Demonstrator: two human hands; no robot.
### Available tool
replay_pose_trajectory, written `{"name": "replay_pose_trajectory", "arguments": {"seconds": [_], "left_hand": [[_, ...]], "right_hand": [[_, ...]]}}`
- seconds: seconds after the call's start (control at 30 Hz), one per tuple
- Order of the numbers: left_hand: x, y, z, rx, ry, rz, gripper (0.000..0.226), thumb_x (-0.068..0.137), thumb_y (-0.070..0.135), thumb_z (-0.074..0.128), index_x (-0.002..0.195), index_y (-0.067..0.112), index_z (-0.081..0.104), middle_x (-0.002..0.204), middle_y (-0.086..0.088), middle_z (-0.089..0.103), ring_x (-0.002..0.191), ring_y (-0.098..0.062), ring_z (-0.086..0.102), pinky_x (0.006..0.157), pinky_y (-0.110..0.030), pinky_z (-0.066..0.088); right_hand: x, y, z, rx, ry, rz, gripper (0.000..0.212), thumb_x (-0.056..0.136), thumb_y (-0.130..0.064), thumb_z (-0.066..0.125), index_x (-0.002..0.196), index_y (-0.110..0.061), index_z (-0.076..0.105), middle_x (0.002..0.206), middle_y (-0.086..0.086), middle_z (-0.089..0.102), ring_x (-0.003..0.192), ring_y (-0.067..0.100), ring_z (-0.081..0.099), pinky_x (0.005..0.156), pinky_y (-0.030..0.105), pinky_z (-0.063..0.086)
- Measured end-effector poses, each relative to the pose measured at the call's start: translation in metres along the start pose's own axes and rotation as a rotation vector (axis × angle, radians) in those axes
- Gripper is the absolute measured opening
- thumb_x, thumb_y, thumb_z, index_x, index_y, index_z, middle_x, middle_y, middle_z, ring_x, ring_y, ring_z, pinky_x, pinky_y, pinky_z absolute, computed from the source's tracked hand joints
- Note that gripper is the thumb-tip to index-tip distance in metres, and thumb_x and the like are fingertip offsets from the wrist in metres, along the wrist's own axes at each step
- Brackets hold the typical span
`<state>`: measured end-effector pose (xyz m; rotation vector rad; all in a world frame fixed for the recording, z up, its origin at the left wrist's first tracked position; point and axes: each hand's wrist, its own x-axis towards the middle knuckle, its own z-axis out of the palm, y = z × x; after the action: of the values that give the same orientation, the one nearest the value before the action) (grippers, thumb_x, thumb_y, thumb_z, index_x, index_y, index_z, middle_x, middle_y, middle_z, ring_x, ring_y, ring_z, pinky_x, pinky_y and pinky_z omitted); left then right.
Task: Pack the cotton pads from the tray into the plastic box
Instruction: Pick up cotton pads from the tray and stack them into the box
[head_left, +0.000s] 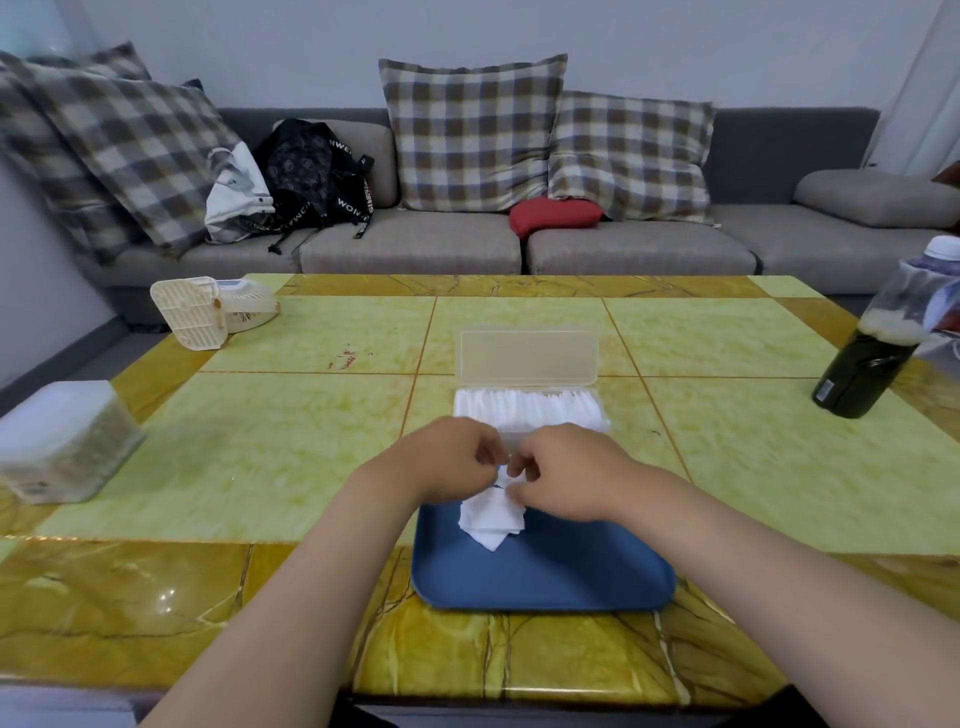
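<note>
From the head camera, a blue tray (545, 571) lies on the near side of the yellow-green marbled surface (260, 441), and just beyond its far edge stands the plastic box (602, 415), its clear lid (527, 358) tipped up and back. A row of packed pads (530, 405) already stands on edge inside the box. The left hand (457, 457) and right hand (566, 470) meet over the tray's far edge, fingers curled in, and together they pinch the top of a small bunch of cotton pads (491, 519) whose lower end rests on the tray. A small white fan (218, 312) sits far left, a dark bottle (872, 353) far right, and a white container (62, 436) at the left edge.
</note>
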<state>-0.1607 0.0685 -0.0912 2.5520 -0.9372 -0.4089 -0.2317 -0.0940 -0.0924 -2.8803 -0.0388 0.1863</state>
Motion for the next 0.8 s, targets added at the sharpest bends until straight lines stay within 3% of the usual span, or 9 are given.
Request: {"name": "replay_pose_trajectory", "arguments": {"seconds": [0.07, 0.2, 0.27, 0.37, 0.5, 0.6, 0.67, 0.73, 0.8], "left_hand": [[-0.002, -0.004, 0.005, 0.044, -0.13, -0.028, 0.032, 0.082, 0.03, 0.066, 0.113, 0.025, 0.072, 0.103, 0.005, 0.07, 0.091, -0.015, 0.063, 0.077, -0.026, 0.049], [-0.003, -0.008, 0.005, 0.04, -0.199, -0.055, 0.043, 0.077, 0.035, 0.078, 0.116, 0.024, 0.064, 0.1, 0.008, 0.062, 0.089, -0.014, 0.059, 0.076, -0.026, 0.047], [-0.002, -0.009, 0.004, 0.007, -0.169, -0.076, 0.042, 0.077, 0.032, 0.079, 0.113, 0.025, 0.058, 0.106, 0.008, 0.059, 0.093, -0.011, 0.058, 0.079, -0.027, 0.049], [-0.003, -0.01, 0.004, -0.016, -0.164, -0.104, 0.046, 0.074, 0.036, 0.081, 0.109, 0.024, 0.055, 0.11, 0.004, 0.061, 0.098, -0.015, 0.061, 0.086, -0.035, 0.052], [-0.006, -0.006, 0.001, 0.031, -0.204, -0.081, 0.054, 0.07, 0.039, 0.086, 0.111, 0.027, 0.054, 0.112, 0.008, 0.059, 0.096, -0.015, 0.058, 0.079, -0.031, 0.05], [-0.005, -0.006, 0.002, 0.015, -0.17, -0.056, 0.051, 0.071, 0.031, 0.086, 0.113, 0.028, 0.056, 0.105, 0.009, 0.06, 0.089, -0.013, 0.057, 0.07, -0.026, 0.045], [-0.005, -0.005, 0.003, -0.032, -0.155, -0.033, 0.045, 0.072, 0.029, 0.084, 0.11, 0.028, 0.059, 0.096, 0.01, 0.061, 0.082, -0.011, 0.058, 0.065, -0.025, 0.043], [-0.004, -0.003, 0.003, -0.105, -0.146, -0.02, 0.032, 0.075, 0.035, 0.082, 0.095, 0.031, 0.057, 0.088, 0.012, 0.06, 0.075, -0.008, 0.056, 0.063, -0.025, 0.041], [-0.003, 0.001, 0.002, -0.238, -0.135, -0.028, 0.017, 0.084, 0.038, 0.074, 0.088, 0.032, 0.058, 0.084, 0.009, 0.062, 0.073, -0.01, 0.059, 0.066, -0.026, 0.043]], "right_hand": [[0.0, -0.002, 0.004, 0.035, -0.065, -0.008, 0.044, 0.079, -0.052, 0.069, 0.119, -0.033, 0.067, 0.108, -0.009, 0.068, 0.1, 0.016, 0.064, 0.084, 0.036, 0.054], [-0.002, -0.004, 0.012, -0.057, -0.053, -0.083, 0.068, 0.067, -0.065, 0.075, 0.125, -0.034, 0.06, 0.109, -0.009, 0.055, 0.091, 0.016, 0.062, 0.072, 0.035, 0.053], [-0.001, -0.005, 0.014, -0.054, 0.0, -0.145, 0.064, 0.07, -0.058, 0.076, 0.125, -0.033, 0.057, 0.112, -0.009, 0.05, 0.091, 0.016, 0.061, 0.07, 0.034, 0.051], [0.0, -0.007, 0.017, -0.096, 0.012, -0.217, 0.043, 0.08, -0.047, 0.069, 0.121, -0.033, 0.064, 0.109, -0.011, 0.059, 0.093, 0.016, 0.061, 0.067, 0.03, 0.046], [0.002, -0.009, 0.018, -0.164, 0.086, -0.243, 0.024, 0.089, -0.036, 0.055, 0.108, -0.033, 0.069, 0.085, -0.006, 0.061, 0.081, 0.02, 0.058, 0.055, 0.03, 0.032], [0.001, -0.006, 0.017, -0.08, 0.101, -0.185, 0.012, 0.088, -0.031, 0.053, 0.083, -0.028, 0.064, 0.069, -0.006, 0.055, 0.071, 0.02, 0.053, 0.052, 0.03, 0.03], [0.0, -0.003, 0.015, -0.008, 0.11, -0.099, 0.019, 0.087, -0.03, 0.053, 0.069, -0.022, 0.053, 0.064, -0.004, 0.054, 0.067, 0.02, 0.053, 0.051, 0.03, 0.03], [0.0, 0.002, 0.013, 0.096, 0.108, -0.015, 0.022, 0.086, -0.027, 0.055, 0.065, -0.021, 0.051, 0.064, -0.004, 0.055, 0.066, 0.018, 0.052, 0.052, 0.03, 0.032], [0.002, 0.008, 0.011, 0.247, 0.101, 0.063, 0.018, 0.084, -0.024, 0.057, 0.068, -0.016, 0.06, 0.066, -0.001, 0.061, 0.064, 0.021, 0.058, 0.054, 0.03, 0.039]]}}
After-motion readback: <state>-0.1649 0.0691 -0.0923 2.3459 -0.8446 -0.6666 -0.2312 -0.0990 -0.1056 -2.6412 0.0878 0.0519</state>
